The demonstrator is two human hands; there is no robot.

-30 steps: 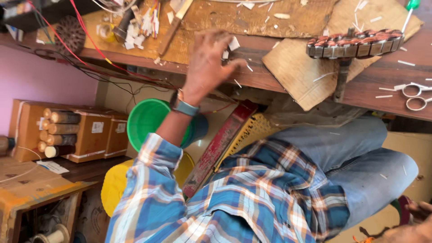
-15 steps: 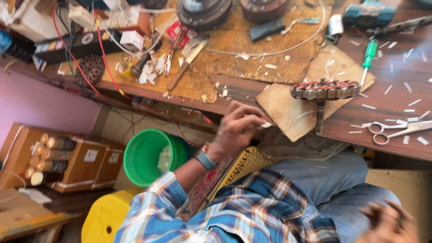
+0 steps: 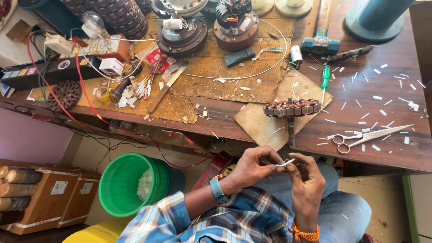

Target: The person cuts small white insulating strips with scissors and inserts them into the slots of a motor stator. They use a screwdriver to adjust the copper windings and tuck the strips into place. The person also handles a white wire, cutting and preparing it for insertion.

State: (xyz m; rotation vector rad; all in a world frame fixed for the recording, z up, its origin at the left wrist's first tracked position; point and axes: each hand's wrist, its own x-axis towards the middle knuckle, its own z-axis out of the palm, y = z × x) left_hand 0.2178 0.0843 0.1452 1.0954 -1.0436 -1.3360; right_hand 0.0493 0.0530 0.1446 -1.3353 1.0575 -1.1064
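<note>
Pinched between the fingertips of both hands, left point(image 3: 252, 167) and right point(image 3: 306, 180), a small white strip point(image 3: 286, 163) sits over the lap at 6 o'clock of the stator point(image 3: 291, 108); it looks light, thin and bendable, best held by its ends.

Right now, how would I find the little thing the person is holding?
Start at the brown wooden table and come down off its near edge to the person's lap. There the left hand and right hand meet, pinching a small pale strip between fingertips. Similar white strips lie scattered on the table by the scissors; this one is held in the air.
</note>
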